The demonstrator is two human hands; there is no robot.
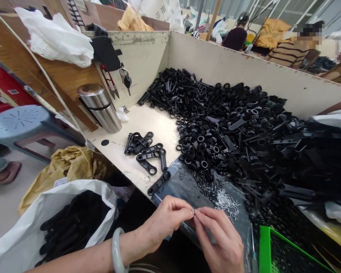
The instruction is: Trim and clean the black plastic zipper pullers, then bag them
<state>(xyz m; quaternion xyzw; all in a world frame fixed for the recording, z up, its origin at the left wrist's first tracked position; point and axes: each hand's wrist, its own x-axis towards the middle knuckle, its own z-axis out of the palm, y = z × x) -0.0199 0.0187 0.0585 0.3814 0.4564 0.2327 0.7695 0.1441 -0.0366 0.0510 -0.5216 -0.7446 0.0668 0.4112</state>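
Note:
My left hand [170, 214], with a pale bangle [118, 246] on its wrist, pinches with thumb and forefinger at the front edge of the bench. Its fingertips meet those of my right hand [220, 237], which is pinched too. Whatever tiny dark piece sits between them is too small to name. Just beyond the hands lies a dark sheet [173, 189] bearing small silver pins [227, 203] and tiny black parts [200, 182]. Several black plastic link arms with ringed ends [149, 153] lie on the pale board to the left.
A large heap of black plastic parts [216, 129] fills the walled bench. At left stand a steel flask [100, 108], hanging red snips [109, 81] and keys [126, 79]. A white sack [108, 193] of black parts sits below left; a green crate [265, 246] is at right. People work behind the wall.

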